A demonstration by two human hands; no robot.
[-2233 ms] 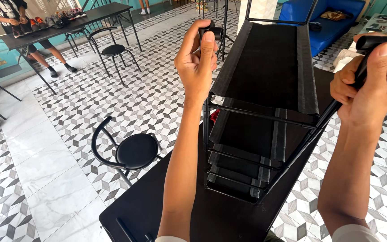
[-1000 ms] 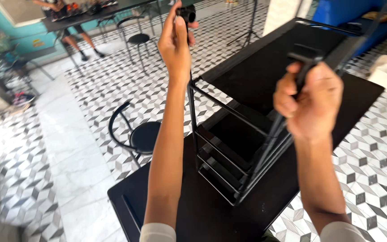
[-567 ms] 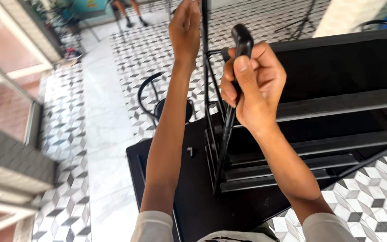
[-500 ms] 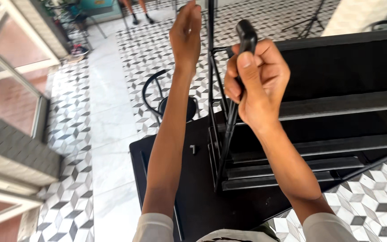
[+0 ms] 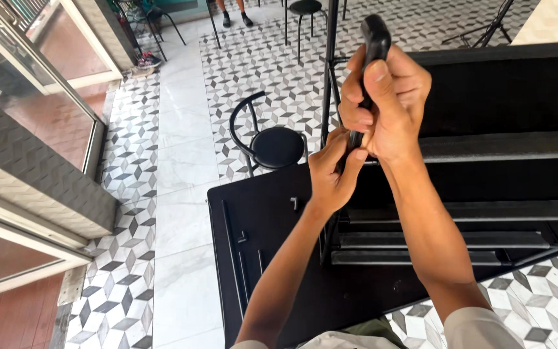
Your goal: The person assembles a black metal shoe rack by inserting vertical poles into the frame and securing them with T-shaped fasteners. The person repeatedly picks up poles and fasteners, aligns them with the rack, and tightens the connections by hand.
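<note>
While the black table (image 5: pixel 272 284) carries the black metal rack (image 5: pixel 485 194) along its right edge, the right hand (image 5: pixel 389 103) is clenched around a black handle (image 5: pixel 372 52) above the rack's left end, and the left hand (image 5: pixel 330 174) pinches the handle's lower part just beneath. Loose black rods (image 5: pixel 230 249) lie near the table's left edge.

You had no package, label, sign or screen anywhere in front of you at that moment, neither in your hands nor around them.
</note>
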